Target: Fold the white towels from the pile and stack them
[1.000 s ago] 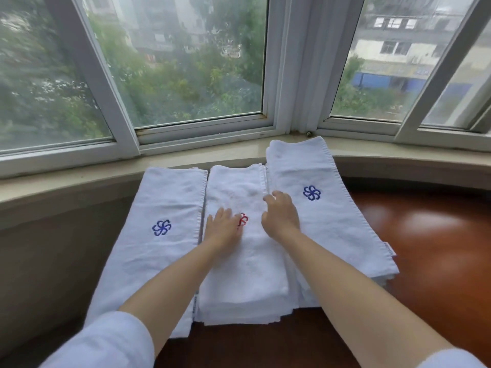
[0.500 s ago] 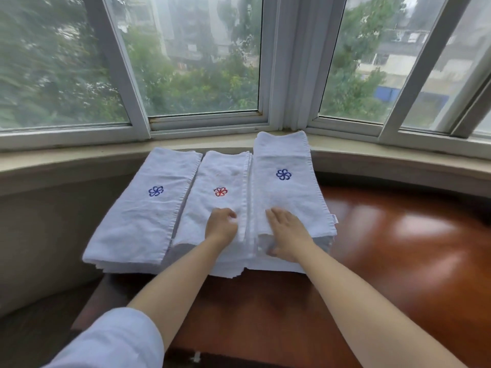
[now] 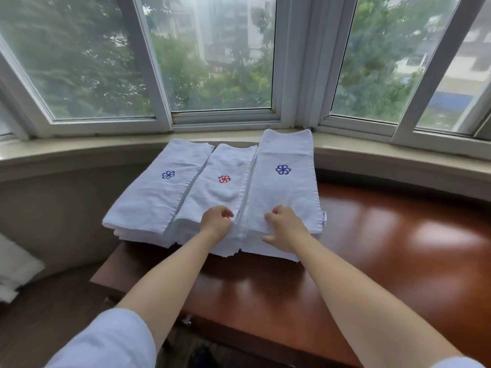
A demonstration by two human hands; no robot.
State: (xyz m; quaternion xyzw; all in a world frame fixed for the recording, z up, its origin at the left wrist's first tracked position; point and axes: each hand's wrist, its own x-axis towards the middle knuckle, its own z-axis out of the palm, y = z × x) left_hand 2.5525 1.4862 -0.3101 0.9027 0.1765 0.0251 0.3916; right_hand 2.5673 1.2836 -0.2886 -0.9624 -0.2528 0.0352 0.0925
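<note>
- Where the middle stack [image 3: 223, 192] meets the right stack [image 3: 285, 187], the left hand [image 3: 216, 221] is set at the near end of the middle stack, fingers curled; cloth seems to be pinched at the fingertips, though the pinch itself is partly hidden by the knuckles.
- On the near end of the right stack, the right hand [image 3: 284, 228] is laid with fingers bent loosely and slightly spread, thumb out toward the near edge; nothing is seen to be gripped by it.
- Three stacks of folded white towels are laid side by side on a brown wooden table [image 3: 385, 248], their far ends reaching the windowsill [image 3: 398, 152].
- A blue flower mark is carried by the left stack [image 3: 159, 192] and by the right stack, a red one by the middle stack.
- More white cloth [image 3: 13, 269] is seen at the left edge, low beside the table.
</note>
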